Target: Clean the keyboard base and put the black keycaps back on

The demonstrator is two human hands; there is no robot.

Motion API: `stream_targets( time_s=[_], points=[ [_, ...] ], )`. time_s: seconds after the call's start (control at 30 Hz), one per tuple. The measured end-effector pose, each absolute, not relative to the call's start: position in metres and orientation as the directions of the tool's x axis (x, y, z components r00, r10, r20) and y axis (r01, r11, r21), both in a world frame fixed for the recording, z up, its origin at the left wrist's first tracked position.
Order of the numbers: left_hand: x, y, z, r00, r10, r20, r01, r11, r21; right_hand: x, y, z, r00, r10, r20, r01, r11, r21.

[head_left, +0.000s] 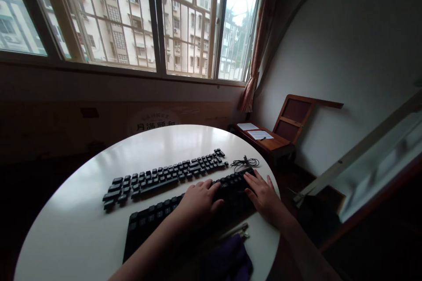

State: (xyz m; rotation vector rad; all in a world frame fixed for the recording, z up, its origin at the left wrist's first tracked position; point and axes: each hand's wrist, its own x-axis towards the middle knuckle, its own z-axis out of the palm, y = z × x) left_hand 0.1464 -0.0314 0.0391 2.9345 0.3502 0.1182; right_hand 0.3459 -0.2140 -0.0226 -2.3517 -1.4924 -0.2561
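A black keyboard (154, 219) lies on the round white table (82, 228), near its front edge. My left hand (199, 202) rests on its middle, fingers stretched flat over the keys. My right hand (262, 193) lies flat on its right end, fingers apart. Beyond the keyboard, rows of loose black keycaps (165, 175) are laid out in keyboard order. A coiled black cable (244, 162) sits at the right end of the keycaps. Neither hand holds anything.
A purple cloth (227, 259) and a thin metal tool (235, 231) lie at the table's near edge. A low wooden desk (270, 142) with papers stands at the right by the wall. Barred windows (132, 17) fill the back wall.
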Motion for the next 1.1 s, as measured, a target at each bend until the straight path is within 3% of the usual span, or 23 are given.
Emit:
stream_targets(
  time_s=[0.33,1.1],
  points=[
    [0.1441,-0.033,0.0478,0.966,0.257,0.016,0.248,-0.944,0.217,0.3509,-0.2132,-0.0283,0.443,0.84,0.314,0.886,-0.357,-0.296],
    [0.1442,-0.0334,0.0442,0.957,0.288,0.025,0.277,-0.937,0.212,0.3476,-0.2087,-0.0291,0.427,0.827,0.366,0.894,-0.324,-0.311]
  ],
)
